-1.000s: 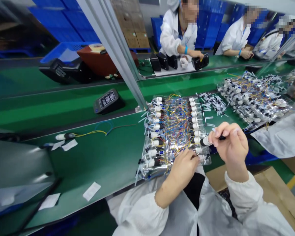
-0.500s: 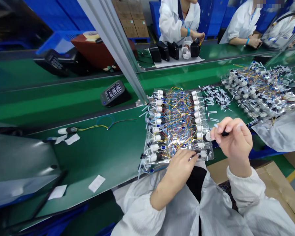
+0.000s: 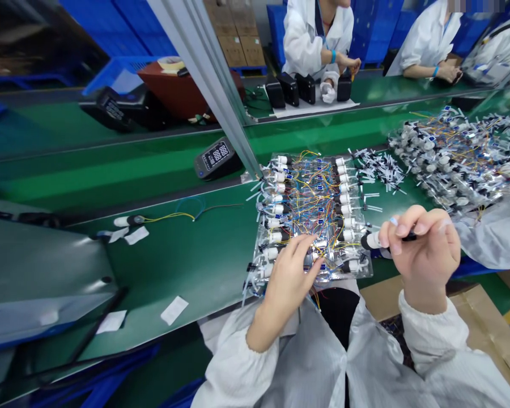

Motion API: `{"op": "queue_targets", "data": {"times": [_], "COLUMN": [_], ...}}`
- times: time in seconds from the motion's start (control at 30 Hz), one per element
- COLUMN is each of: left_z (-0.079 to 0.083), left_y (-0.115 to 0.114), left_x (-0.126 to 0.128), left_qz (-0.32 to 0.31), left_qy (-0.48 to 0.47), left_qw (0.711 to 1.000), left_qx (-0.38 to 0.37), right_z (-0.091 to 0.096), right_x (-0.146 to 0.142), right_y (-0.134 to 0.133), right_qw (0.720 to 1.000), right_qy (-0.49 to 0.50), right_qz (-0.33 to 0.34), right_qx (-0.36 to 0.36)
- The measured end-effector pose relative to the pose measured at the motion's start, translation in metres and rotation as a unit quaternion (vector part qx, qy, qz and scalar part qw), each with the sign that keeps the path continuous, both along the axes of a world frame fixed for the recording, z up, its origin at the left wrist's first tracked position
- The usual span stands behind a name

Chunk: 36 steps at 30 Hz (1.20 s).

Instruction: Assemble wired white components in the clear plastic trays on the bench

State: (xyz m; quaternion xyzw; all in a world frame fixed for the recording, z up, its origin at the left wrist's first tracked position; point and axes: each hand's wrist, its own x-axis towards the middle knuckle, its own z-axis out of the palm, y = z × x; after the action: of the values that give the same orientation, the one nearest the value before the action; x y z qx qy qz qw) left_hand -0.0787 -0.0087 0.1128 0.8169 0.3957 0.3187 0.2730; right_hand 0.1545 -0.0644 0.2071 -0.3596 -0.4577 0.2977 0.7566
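Note:
My right hand (image 3: 427,243) is closed around a small white-and-black cylindrical part (image 3: 371,241), held just off the right edge of the tray. Something dark also shows between its fingertips, too small to name. My left hand (image 3: 289,277) reaches over the near part of the clear plastic tray (image 3: 368,271), thumb and fingers apart, close to the coloured wires (image 3: 313,212). Whether its fingertips touch the wires, I cannot tell. White-and-black cylinders (image 3: 344,211) line both sides of the tray, their wires tangled along the middle.
Black-and-white cable ties (image 3: 380,170) lie in a heap beyond the tray, near a big pile of wired parts (image 3: 446,158). A single wired cylinder (image 3: 128,221) and paper slips lie at left. A display device (image 3: 215,158) rests by the metal post (image 3: 212,73). Co-workers sit opposite.
My left hand has moved left and up from the tray's lower right corner to its middle. My right hand has shifted right with the cylindrical part. The view has swung slightly.

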Motion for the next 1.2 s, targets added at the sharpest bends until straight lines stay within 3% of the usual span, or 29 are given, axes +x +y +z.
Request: {"op": "queue_targets", "data": {"times": [0.13, 0.23, 0.33, 0.43, 0.53, 0.63, 0.87, 1.0, 1.2], "left_z": [-0.01, -0.011, -0.012, -0.012, -0.009, -0.003, 0.001, 0.003, 0.006], "left_y": [0.002, 0.001, 0.001, 0.001, 0.001, 0.001, 0.001, 0.002, 0.003], "left_x": [-0.004, -0.008, -0.011, -0.013, -0.014, -0.013, -0.009, -0.009, -0.013], "left_qz": [0.004, 0.024, 0.021, 0.011, 0.01, 0.002, -0.034, -0.024, -0.002], "left_qy": [-0.04, -0.076, -0.124, -0.145, -0.118, -0.058, 0.002, -0.018, -0.064], "left_qw": [0.989, 0.976, 0.961, 0.953, 0.96, 0.976, 0.993, 0.995, 0.995], "left_qx": [-0.145, -0.204, -0.246, -0.265, -0.254, -0.212, -0.114, -0.093, -0.08], "right_z": [-0.009, -0.016, -0.021, -0.02, -0.019, -0.018, -0.021, -0.036, -0.054], "right_x": [0.003, 0.006, 0.009, 0.01, 0.008, 0.006, 0.011, 0.017, 0.031], "right_y": [0.0, 0.0, 0.003, 0.007, 0.011, 0.013, 0.005, -0.007, -0.025], "right_qw": [0.999, 0.997, 0.983, 0.94, 0.903, 0.898, 0.926, 0.956, 0.963], "right_qy": [-0.025, -0.064, -0.175, -0.332, -0.416, -0.427, -0.37, -0.277, -0.246], "right_qz": [-0.019, -0.007, 0.006, 0.034, 0.059, 0.06, 0.011, 0.0, -0.048], "right_qx": [-0.026, -0.037, -0.048, -0.066, -0.085, -0.086, -0.076, -0.099, -0.101]}}
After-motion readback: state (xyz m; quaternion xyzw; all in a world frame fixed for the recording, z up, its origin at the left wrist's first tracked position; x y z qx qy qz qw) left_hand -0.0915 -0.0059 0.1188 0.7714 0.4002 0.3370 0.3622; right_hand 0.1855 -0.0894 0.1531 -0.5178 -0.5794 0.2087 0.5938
